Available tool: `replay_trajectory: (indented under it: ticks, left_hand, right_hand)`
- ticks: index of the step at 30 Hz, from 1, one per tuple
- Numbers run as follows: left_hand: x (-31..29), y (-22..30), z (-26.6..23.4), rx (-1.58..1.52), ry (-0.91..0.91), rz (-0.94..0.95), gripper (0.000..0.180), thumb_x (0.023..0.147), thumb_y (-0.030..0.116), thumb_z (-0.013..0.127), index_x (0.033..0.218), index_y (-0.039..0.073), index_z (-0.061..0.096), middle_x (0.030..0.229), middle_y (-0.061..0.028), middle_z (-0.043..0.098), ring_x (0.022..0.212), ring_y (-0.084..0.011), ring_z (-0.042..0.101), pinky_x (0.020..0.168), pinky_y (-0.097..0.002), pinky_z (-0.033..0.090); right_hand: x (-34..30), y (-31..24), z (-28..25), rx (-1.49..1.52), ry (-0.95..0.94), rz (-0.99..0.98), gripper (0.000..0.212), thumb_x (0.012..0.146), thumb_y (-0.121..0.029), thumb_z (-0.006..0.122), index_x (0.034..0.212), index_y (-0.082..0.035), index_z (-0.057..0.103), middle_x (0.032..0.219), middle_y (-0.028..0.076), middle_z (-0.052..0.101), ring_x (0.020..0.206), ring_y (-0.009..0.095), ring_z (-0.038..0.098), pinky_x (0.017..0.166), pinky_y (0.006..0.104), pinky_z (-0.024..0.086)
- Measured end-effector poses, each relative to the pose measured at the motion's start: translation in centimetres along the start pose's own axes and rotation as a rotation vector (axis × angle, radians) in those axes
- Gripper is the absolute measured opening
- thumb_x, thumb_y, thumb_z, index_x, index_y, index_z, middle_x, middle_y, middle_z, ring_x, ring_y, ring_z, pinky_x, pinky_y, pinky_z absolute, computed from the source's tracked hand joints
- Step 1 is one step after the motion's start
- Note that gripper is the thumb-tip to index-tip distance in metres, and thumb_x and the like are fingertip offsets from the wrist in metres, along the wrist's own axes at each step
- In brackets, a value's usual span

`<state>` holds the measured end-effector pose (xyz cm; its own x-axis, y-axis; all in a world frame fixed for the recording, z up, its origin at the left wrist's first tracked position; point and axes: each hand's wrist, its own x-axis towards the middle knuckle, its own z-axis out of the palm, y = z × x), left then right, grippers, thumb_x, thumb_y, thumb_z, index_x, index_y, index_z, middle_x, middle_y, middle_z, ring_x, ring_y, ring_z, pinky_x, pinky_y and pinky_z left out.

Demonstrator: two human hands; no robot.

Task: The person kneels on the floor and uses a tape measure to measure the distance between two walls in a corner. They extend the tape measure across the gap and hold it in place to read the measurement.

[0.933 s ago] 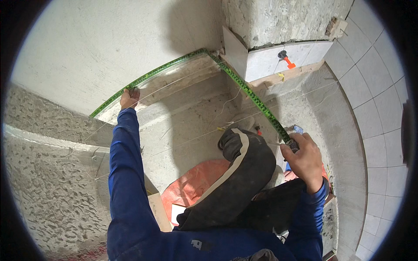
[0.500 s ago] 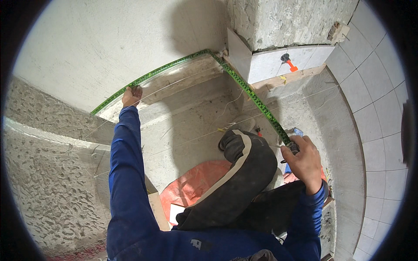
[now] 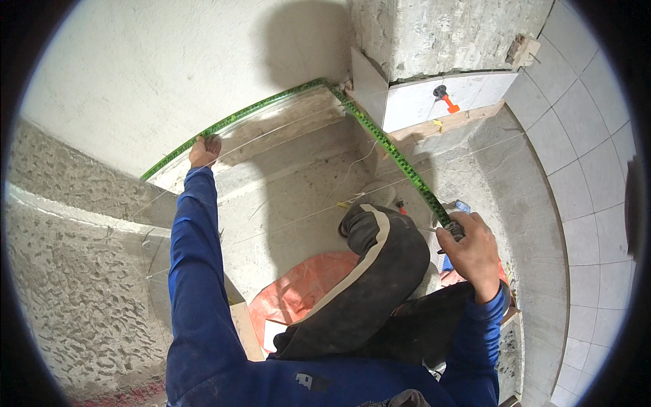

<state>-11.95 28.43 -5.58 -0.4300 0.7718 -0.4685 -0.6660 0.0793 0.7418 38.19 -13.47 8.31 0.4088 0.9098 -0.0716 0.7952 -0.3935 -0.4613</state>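
The left hand [image 3: 204, 150] pins a green tape [image 3: 386, 146] to the wall [image 3: 169, 61]; the right hand [image 3: 470, 251] grips its far end, case hidden within the fist.

This is looking like a room under construction — a tiling job in a bare shell. Rough plaster wall [image 3: 169, 61] is filling eleven o'clock, coarse scratch-coat render [image 3: 68, 271] is showing at eight, and a raw concrete column [image 3: 441, 34] is standing at one. Pale tiles [image 3: 583, 169] are running down three o'clock — one fresh tile [image 3: 420, 102] is sitting on a wooden batten [image 3: 461, 121] with an orange spacer clip [image 3: 446, 100].
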Motion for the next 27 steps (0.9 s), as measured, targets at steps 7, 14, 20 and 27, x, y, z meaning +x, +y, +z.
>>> replay_trajectory:
  ticks: [7,14,20,27]
  left_hand:
    - [-0.5,-0.2,0.0,0.017,-0.011,0.008,0.018,0.1,0.018,0.047,0.113,0.006,0.051,0.112,-0.0178,0.061,0.105,-0.0378,0.06,0.09,-0.0545,0.051]
    - [0.1,0.0,-0.3,0.02,0.003,0.01,0.019,0.099,0.022,0.05,0.112,0.008,0.055,0.103,-0.0149,0.066,0.094,-0.0336,0.065,0.085,-0.0496,0.053]
    - [1.8,-0.3,-1.1,0.027,-0.012,0.013,0.019,0.099,0.025,0.05,0.109,0.01,0.055,0.101,-0.0142,0.067,0.091,-0.0329,0.066,0.081,-0.05,0.054]
    - [1.0,-0.3,-0.6,0.054,-0.043,-0.014,0.02,0.1,0.026,0.048,0.111,0.01,0.054,0.106,-0.014,0.065,0.097,-0.0322,0.064,0.084,-0.0494,0.053]
  right_hand:
    - [0.0,0.1,-0.3,0.016,-0.017,0.021,0.043,0.078,-0.037,0.068,0.106,-0.005,0.067,0.099,0.016,0.063,0.089,0.036,0.063,0.077,0.0435,0.05]
    - [0.0,0.2,-0.2,0.01,0.004,-0.016,0.042,0.078,-0.037,0.068,0.106,-0.006,0.067,0.096,0.016,0.063,0.085,0.035,0.064,0.076,0.0442,0.05]
    - [0.1,0.6,-0.3,0.014,-0.022,-0.004,0.041,0.078,-0.037,0.068,0.106,-0.007,0.067,0.095,0.015,0.063,0.089,0.036,0.063,0.077,0.044,0.049]
    - [-0.3,1.2,-0.3,0.022,0.006,-0.024,0.04,0.077,-0.034,0.069,0.106,-0.006,0.067,0.095,0.016,0.063,0.09,0.035,0.062,0.077,0.0433,0.049]
